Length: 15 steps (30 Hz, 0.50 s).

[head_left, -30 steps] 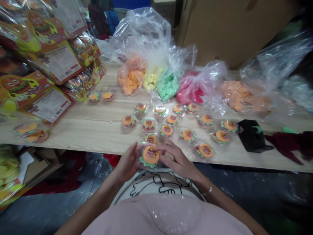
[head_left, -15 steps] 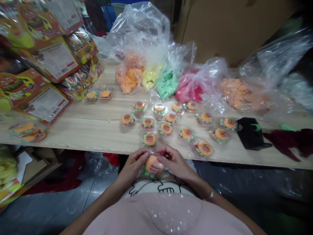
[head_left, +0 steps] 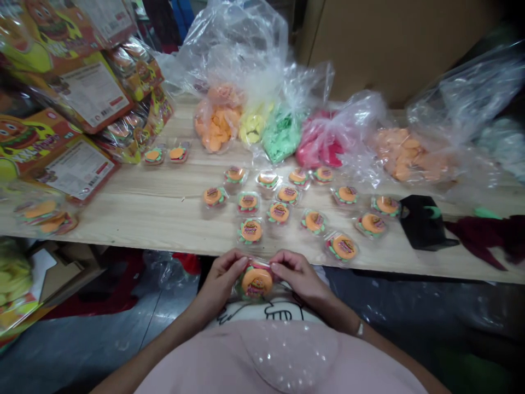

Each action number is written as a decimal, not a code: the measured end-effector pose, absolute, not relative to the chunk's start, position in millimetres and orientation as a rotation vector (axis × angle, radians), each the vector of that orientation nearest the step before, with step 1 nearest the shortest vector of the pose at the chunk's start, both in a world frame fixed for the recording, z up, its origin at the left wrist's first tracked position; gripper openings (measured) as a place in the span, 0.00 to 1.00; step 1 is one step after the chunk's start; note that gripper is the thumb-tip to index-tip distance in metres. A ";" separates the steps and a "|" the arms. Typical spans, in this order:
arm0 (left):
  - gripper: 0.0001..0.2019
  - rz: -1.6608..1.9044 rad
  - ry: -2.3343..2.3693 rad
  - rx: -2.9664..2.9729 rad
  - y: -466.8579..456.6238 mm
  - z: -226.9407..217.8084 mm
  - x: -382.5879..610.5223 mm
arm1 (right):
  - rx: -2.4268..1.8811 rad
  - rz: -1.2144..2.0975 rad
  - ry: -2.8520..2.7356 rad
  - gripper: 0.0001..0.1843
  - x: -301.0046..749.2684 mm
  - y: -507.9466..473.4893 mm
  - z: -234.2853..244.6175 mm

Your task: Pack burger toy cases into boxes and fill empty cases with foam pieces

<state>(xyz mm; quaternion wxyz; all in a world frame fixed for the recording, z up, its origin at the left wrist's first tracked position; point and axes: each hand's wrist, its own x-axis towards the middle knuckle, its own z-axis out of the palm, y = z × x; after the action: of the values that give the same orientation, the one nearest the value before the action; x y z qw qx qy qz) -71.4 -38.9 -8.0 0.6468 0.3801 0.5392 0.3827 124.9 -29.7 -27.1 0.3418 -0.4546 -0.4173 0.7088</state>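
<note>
Both hands hold one clear plastic case with a toy burger point(head_left: 257, 282) inside, at the front edge of the table. My left hand point(head_left: 223, 279) pinches the case's upper left side, and my right hand point(head_left: 301, 276) grips its upper right side. An orange bun with a printed label faces up. Just beyond, on the table, sits another cased burger point(head_left: 250, 231). Several more, such as this cased burger point(head_left: 342, 247) to the right, lie spread over the wood.
Along the back stand clear bags of orange pieces point(head_left: 217, 128), green pieces point(head_left: 282, 134) and pink pieces point(head_left: 320, 143). Printed burger packs point(head_left: 77, 98) are stacked at the left. A black holder point(head_left: 422, 224) and a dark red cloth point(head_left: 484, 235) lie at the right of the wooden table point(head_left: 135, 219).
The case in my hands has tilted so its bun faces me more squarely. My fingers have shifted slightly at its upper corners, and my right hand sits a little farther right.
</note>
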 end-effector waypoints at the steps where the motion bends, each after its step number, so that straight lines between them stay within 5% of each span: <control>1: 0.14 0.864 1.218 0.886 -32.1 -6.0 -70.6 | -1.172 1.868 -1.079 0.19 125.6 -25.1 -26.8; 7: 0.14 0.614 1.059 1.156 3.2 5.6 -56.5 | -1.116 1.835 -1.309 0.24 128.9 -3.5 -17.2; 15: 0.15 0.724 0.991 0.716 -27.7 -6.5 -50.0 | -1.211 1.685 -0.964 0.25 145.7 -31.3 -52.1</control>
<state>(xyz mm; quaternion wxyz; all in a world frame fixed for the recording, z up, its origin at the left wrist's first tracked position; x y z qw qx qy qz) -50.0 -27.7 -6.5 0.7581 0.3286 0.4550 0.3321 145.7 -31.3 -52.1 0.4140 -0.4817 -0.3835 0.6705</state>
